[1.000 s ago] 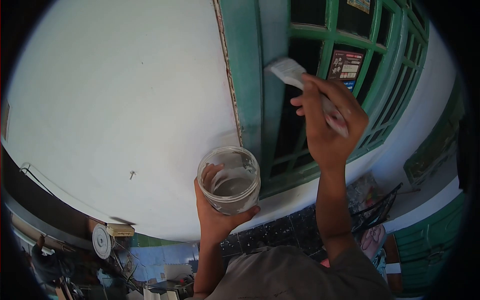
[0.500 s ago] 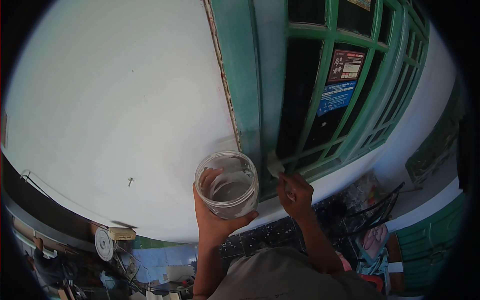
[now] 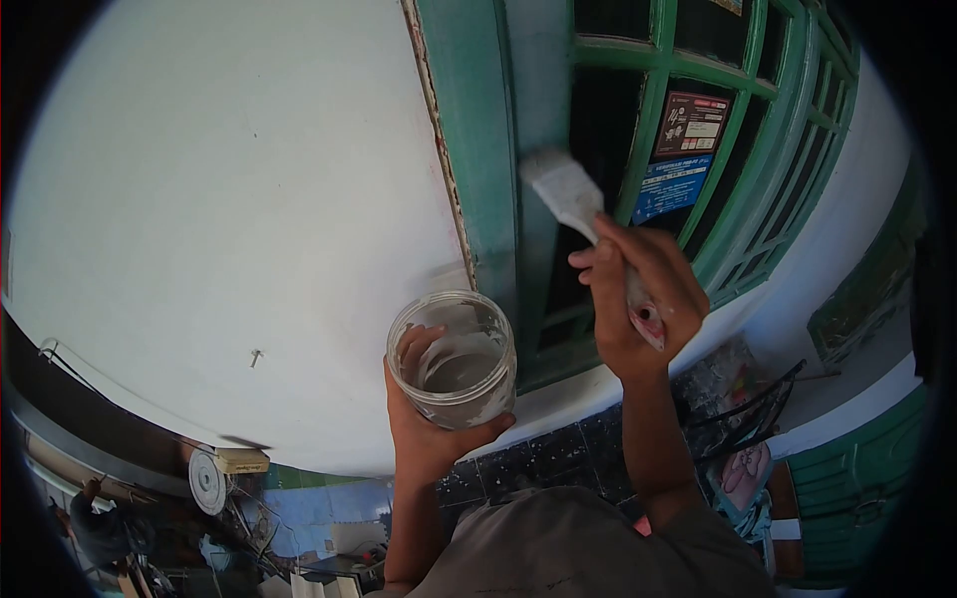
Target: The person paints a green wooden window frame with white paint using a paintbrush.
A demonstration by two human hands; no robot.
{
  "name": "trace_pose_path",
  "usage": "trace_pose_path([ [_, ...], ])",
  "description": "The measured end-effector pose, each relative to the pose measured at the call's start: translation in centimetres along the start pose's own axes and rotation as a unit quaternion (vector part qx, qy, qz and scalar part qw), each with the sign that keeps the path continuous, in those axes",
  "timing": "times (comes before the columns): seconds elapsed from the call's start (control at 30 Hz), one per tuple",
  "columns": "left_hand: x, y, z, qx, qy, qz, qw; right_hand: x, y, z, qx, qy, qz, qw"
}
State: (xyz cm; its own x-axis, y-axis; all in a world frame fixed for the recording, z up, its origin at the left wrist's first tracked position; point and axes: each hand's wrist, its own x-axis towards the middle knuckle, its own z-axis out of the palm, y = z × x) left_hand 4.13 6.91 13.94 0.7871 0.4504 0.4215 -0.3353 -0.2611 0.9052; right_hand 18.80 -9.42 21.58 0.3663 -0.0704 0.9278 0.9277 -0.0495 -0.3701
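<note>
Holding a paintbrush point(image 3: 563, 189) in my right hand point(image 3: 638, 299), fingers wrapped tight around the handle with the thumb on top. The bristles, loaded with pale paint, lie against the left upright of the green window frame point(image 3: 478, 149), about mid-height. The handle end pokes out below my palm, pointing away from the frame.

My left hand point(image 3: 429, 429) cups a clear jar point(image 3: 454, 359) from underneath, fingers curled around its far side and thumb pressed on the near side. The jar sits just below and left of the frame's lower left corner, mouth toward me — grey-white paint in the bottom, smears up its inner sides.

A white wall point(image 3: 249, 179) runs left of the frame. Two stickers point(image 3: 683, 149) — one dark, one blue — sit on the glass inside the frame, right of the brush
</note>
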Motion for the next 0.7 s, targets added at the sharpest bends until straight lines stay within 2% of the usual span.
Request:
trace_pose_path([
  [0.07,0.0,-0.1,0.0,0.009,0.002,0.004,1.0,0.1,0.0,0.1,-0.004,0.019,-0.043,0.999],
  [0.23,0.3,-0.2,0.0,-0.005,0.008,-0.001,1.0,-6.1,3.1,-0.1,-0.035,-0.048,-0.016,0.998],
  [0.37,0.5,-0.5,-0.1,-0.007,0.01,-0.008,1.0,-12.5,3.2,-1.7,-0.072,-0.119,0.112,0.984],
  [0.5,0.7,-0.3,0.1,0.003,0.002,0.009,1.0,-12.7,3.1,-2.2,-0.087,-0.178,0.226,0.954],
  [0.67,0.5,0.4,0.3,0.002,-0.003,0.016,1.0,-3.6,2.7,-0.7,-0.05,-0.121,0.094,0.987],
  [0.7,0.5,0.5,0.2,0.014,-0.003,0.024,1.0,-1.7,2.3,-0.1,-0.038,-0.105,0.096,0.989],
])
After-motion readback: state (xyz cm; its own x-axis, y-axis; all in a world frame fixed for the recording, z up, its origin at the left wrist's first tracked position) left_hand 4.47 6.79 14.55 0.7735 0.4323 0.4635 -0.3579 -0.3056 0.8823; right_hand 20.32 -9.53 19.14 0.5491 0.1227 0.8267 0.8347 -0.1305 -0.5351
